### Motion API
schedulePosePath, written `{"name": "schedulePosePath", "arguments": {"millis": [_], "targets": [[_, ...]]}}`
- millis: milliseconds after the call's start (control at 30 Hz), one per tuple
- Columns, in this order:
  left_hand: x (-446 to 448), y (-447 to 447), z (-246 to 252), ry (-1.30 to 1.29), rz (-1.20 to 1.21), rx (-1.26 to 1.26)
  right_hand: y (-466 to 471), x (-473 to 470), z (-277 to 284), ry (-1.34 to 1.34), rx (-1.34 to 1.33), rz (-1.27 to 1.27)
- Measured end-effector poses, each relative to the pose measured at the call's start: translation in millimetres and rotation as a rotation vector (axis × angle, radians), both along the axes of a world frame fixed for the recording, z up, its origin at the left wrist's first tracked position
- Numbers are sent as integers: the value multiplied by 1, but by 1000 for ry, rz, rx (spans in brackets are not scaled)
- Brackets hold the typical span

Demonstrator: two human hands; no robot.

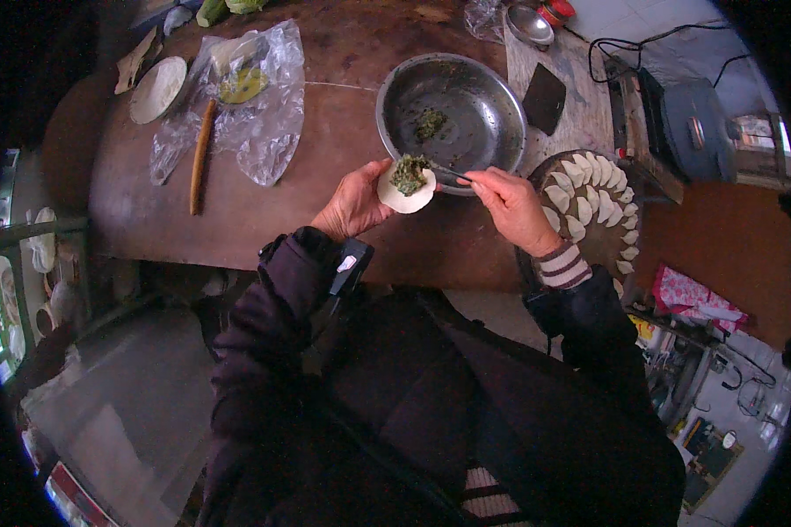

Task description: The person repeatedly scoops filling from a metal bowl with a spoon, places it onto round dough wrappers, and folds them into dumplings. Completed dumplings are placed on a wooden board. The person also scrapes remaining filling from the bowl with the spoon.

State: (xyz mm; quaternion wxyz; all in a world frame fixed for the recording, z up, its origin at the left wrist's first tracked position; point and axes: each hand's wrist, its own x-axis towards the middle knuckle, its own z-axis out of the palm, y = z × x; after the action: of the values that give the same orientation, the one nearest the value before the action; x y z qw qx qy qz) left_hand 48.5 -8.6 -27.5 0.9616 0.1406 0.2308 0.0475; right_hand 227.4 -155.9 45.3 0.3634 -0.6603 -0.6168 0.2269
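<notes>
On my left hand [356, 201] lies a round dough wrapper [405, 205], its edge held by the fingers. A mound of green chopped filling [409, 176] rests on the wrapper. My right hand [511, 205] grips the thin handle of a utensil [449, 172], whose tip reaches the filling; its head is hidden there. Just beyond both hands stands a wide steel bowl [465, 85], with a small clump of the same filling [430, 124] at its bottom. To the right of my right hand, a round tray [600, 253] carries several folded dumplings [585, 209].
A wooden rolling pin [202, 158] lies at the left, partly beside a clear plastic bag [273, 125] with dough inside. Farther left is a floury plate [158, 90]. A dark flat slab [544, 99] and a small metal bowl [529, 26] sit right of the steel bowl.
</notes>
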Motion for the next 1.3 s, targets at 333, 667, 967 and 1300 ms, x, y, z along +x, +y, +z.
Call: {"name": "schedulePosePath", "arguments": {"millis": [333,667,967,1300], "targets": [[-6,-3,19,164,23,71,-12,-14,-7,-307,104,49],[-14,4,14,-42,-79,-104,-15,-19,-22,-517,240,126],[-25,11,20,-40,-153,-136,-15,-18,-21,-544,209,133],[-31,17,16,-47,-178,-193,-13,-17,-5,-557,230,128]]}}
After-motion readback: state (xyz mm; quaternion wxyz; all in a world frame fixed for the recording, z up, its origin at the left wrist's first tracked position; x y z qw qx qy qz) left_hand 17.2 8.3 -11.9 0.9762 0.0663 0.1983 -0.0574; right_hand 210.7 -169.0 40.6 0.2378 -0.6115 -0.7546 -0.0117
